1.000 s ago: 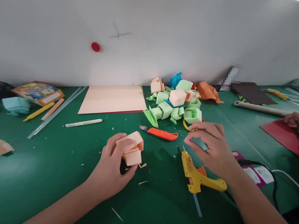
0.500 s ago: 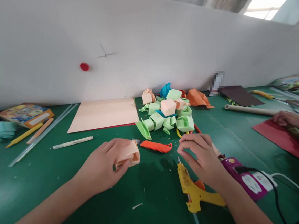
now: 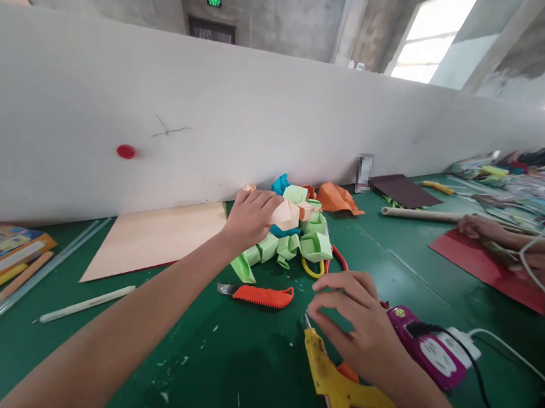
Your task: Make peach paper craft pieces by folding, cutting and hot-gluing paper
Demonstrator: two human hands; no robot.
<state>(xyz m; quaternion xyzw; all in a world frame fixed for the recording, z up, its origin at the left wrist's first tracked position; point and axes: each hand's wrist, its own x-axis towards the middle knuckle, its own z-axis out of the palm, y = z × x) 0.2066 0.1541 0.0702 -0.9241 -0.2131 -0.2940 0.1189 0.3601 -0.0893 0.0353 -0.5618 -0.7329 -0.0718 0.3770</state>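
Note:
My left hand (image 3: 251, 220) reaches to the left side of a pile of folded green paper pieces (image 3: 269, 246) and peach paper pieces (image 3: 287, 215). Its fingers are bent downward, and their tips and whatever they hold are hidden behind the back of the hand. My right hand (image 3: 351, 317) hovers above a yellow glue gun (image 3: 329, 378), fingers curved and apart, with nothing visible between them. An orange cutter (image 3: 263, 295) lies on the green table between the two arms. Scissors with red and yellow handles (image 3: 314, 269) rest beside the pile.
Peach sheet (image 3: 156, 239), white pen (image 3: 88, 304) and colourful box (image 3: 9, 251) lie to the left. A purple power strip (image 3: 426, 348) with cables is at right, near a person's hands on red paper (image 3: 488, 271). A white partition (image 3: 214, 111) stands behind.
My left hand has moved forward from the near table to the pile; the peach folded piece it held is out of sight. The view has tilted up. My right hand keeps its pose.

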